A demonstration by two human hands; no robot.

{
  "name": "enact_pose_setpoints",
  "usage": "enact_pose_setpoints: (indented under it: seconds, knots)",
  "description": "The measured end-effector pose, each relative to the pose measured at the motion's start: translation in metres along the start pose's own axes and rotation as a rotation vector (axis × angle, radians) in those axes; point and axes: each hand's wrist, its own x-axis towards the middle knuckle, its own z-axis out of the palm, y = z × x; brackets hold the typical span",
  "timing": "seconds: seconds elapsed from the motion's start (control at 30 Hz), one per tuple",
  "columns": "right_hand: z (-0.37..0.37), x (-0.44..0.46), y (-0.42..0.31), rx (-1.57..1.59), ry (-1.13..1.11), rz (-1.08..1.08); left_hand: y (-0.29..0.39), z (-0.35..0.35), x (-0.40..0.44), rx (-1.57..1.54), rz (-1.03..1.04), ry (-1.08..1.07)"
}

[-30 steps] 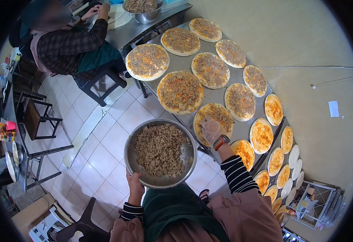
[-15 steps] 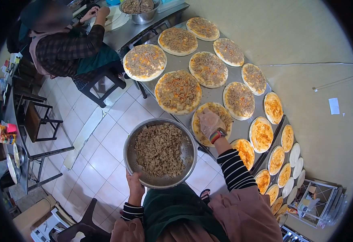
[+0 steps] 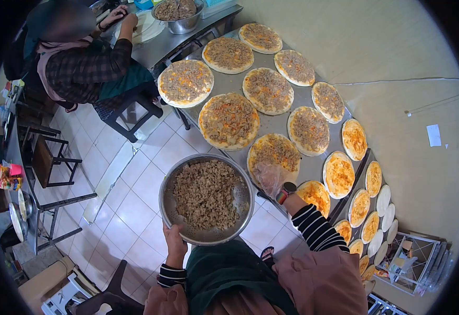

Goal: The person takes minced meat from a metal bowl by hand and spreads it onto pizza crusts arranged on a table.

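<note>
A metal bowl [image 3: 173, 216] of crumbled cooked minced meat [image 3: 208, 194] is held out in front of my apron. My left hand [image 3: 175, 242] grips its rim at the lower left, thumb over the edge. My right hand [image 3: 270, 177], in a clear plastic glove, lies over the near edge of a round pizza [image 3: 276, 149], its fingers stretched out on the topping. Meat crumbs cover most of this pizza. Close by are a larger meat-topped pizza [image 3: 228, 121] and a pizza base with only orange sauce [image 3: 314, 195].
Several meat-topped and sauced rounds share the metal table [image 3: 233, 81]; plain dough rounds [image 3: 383, 200] lie farther right. A seated co-worker [image 3: 88, 68] handles flat dough beside another bowl of meat [image 3: 179, 18]. A dark chair [image 3: 111, 289] stands at lower left, a wire rack [image 3: 410, 262] at lower right.
My right hand has slid from the middle of the pizza toward its near edge, uncovering meat crumbs there. The bowl stays in my left hand. The co-worker's hands have moved slightly.
</note>
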Motion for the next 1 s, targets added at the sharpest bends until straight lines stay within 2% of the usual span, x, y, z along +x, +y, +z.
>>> enact_pose_setpoints:
  seconds: [0.07,0.17,0.3,0.37,0.6,0.67,0.7,0.77,0.8,0.87,1.0]
  knots:
    - [0.001,-0.006,0.0,-0.003,-0.069,0.021,0.001,0.003,-0.001,0.003,0.008,0.001]
    - [-0.002,-0.02,0.001,-0.015,-0.046,-0.002,0.001,0.002,-0.001,0.013,-0.01,0.021]
    - [0.033,-0.033,0.031,0.018,-0.043,-0.061,0.0,0.003,0.0,0.003,-0.014,0.0]
    - [0.042,-0.041,0.041,-0.148,0.182,-0.375,0.0,0.005,-0.002,-0.003,-0.017,0.001]
    - [0.031,-0.052,0.046,-0.201,0.15,-0.347,-0.002,0.009,0.0,0.053,0.008,-0.032]
    - [0.008,-0.045,0.031,-0.118,0.301,-0.222,-0.002,0.013,-0.002,0.05,-0.012,-0.013]
    - [0.013,-0.036,0.032,-0.119,0.302,-0.216,-0.001,0.015,-0.003,0.046,-0.026,0.005]
    - [0.03,-0.017,0.034,0.601,0.094,0.215,0.0,0.018,-0.003,0.062,-0.028,0.005]
    - [0.033,-0.015,0.034,0.603,0.096,0.214,0.0,0.019,-0.003,0.075,-0.028,0.011]
    - [0.04,-0.01,0.033,-0.06,0.354,-0.275,-0.003,0.016,-0.001,0.071,-0.017,-0.003]
    - [0.031,-0.017,0.027,-0.138,0.18,-0.279,-0.003,0.018,-0.002,0.046,-0.006,0.007]
